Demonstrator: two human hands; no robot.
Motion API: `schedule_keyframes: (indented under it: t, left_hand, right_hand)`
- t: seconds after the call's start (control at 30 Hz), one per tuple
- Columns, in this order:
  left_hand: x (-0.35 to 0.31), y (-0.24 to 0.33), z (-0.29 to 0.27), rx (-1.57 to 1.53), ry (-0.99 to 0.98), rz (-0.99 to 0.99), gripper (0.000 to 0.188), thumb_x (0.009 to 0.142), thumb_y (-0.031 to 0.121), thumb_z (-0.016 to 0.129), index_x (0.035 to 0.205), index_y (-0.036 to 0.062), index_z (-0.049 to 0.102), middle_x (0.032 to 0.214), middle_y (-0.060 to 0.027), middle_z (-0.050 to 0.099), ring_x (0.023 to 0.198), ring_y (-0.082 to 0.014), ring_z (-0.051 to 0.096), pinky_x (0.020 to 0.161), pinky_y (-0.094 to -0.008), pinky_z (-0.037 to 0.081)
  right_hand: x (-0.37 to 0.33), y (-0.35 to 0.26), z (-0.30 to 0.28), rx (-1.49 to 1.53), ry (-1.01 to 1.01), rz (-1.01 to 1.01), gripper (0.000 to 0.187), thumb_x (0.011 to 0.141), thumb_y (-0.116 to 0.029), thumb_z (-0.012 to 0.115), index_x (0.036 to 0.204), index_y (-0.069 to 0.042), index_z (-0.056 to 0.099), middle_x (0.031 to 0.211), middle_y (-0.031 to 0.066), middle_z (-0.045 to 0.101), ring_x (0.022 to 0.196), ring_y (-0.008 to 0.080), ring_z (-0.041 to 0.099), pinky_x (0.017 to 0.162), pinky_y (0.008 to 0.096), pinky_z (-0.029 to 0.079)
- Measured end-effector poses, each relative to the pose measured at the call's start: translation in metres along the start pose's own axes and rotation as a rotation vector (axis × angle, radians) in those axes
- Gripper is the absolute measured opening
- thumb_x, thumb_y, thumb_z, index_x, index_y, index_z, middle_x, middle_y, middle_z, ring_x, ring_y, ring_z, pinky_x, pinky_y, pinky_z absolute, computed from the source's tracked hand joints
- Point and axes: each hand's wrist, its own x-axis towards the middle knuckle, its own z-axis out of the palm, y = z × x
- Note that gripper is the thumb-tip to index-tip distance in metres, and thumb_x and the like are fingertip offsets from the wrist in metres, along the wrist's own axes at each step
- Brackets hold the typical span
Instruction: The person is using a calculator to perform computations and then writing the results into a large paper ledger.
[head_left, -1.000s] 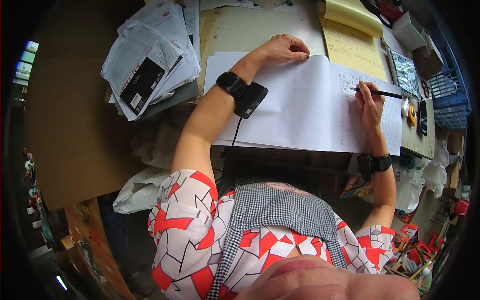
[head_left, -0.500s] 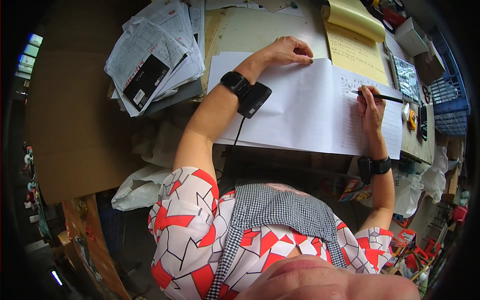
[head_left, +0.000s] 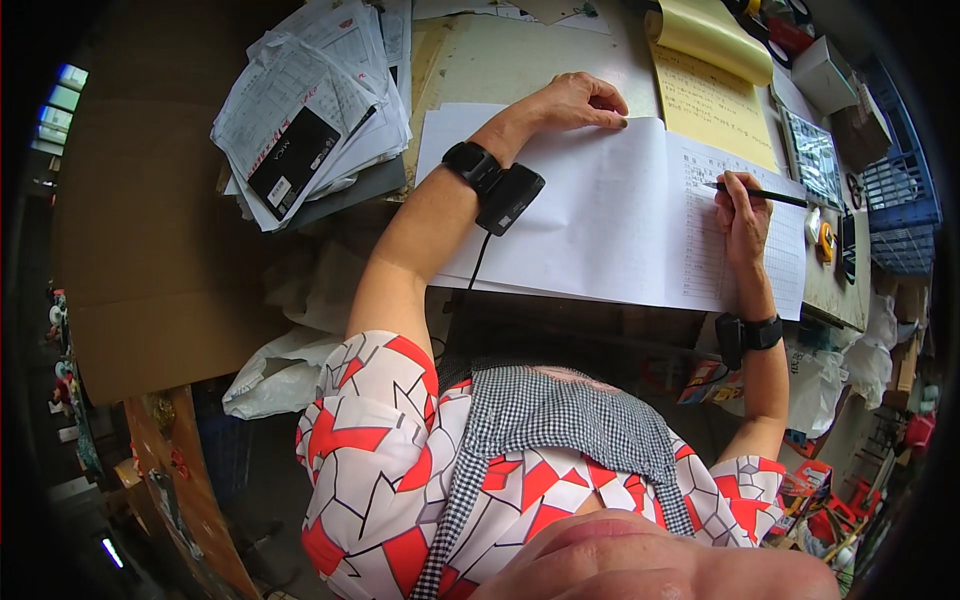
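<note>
My right hand (head_left: 742, 222) is closed round a black pen (head_left: 782, 196), its tip over the ruled, partly written right-hand page (head_left: 708, 262) of an open paper booklet. The blank white left-hand page (head_left: 590, 215) bulges slightly near the fold. My left hand (head_left: 572, 103) lies at the top edge of that page, fingers bent and the tips meeting the paper close to the fold. Beyond the booklet lies a yellow writing pad (head_left: 712, 108) with handwriting, its upper sheets rolled back.
A messy stack of papers (head_left: 300, 110) with a black card on it sits at the left. Along the right are a tape measure (head_left: 826, 236), a white box (head_left: 822, 74) and blue crates (head_left: 898, 190). A cable hangs from the black device (head_left: 511, 199) on my left wrist.
Both hands, the pen and the booklet stay nearly in place; the whole view has shifted very slightly.
</note>
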Motion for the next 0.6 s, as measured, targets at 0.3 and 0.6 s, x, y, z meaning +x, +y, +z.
schedule_keyframes:
  t: [0.3,0.6]
  left_hand:
    - [-0.0003,-0.0005,0.0008,0.005,0.000,0.002,0.034,0.080,0.032,0.071,0.106,0.0108,0.068,0.100,-0.0073,0.068,0.097,-0.0189,0.062,0.090,-0.0317,0.047]
    - [-0.0019,0.0025,-0.0002,0.004,-0.006,-0.010,0.034,0.080,0.032,0.071,0.106,0.0108,0.068,0.102,-0.0079,0.068,0.099,-0.0196,0.062,0.091,-0.0320,0.046]
  right_hand:
    - [-0.0014,-0.0019,-0.0001,0.004,-0.009,-0.008,0.018,0.092,-0.022,0.058,0.085,-0.006,0.063,0.060,-0.0031,0.052,0.045,0.0000,0.034,0.039,0.0163,0.027]
    - [-0.0015,-0.0006,-0.0005,0.006,-0.001,0.022,0.018,0.093,-0.021,0.057,0.088,-0.005,0.062,0.062,-0.0039,0.050,0.046,-0.0005,0.033,0.039,0.0162,0.025]
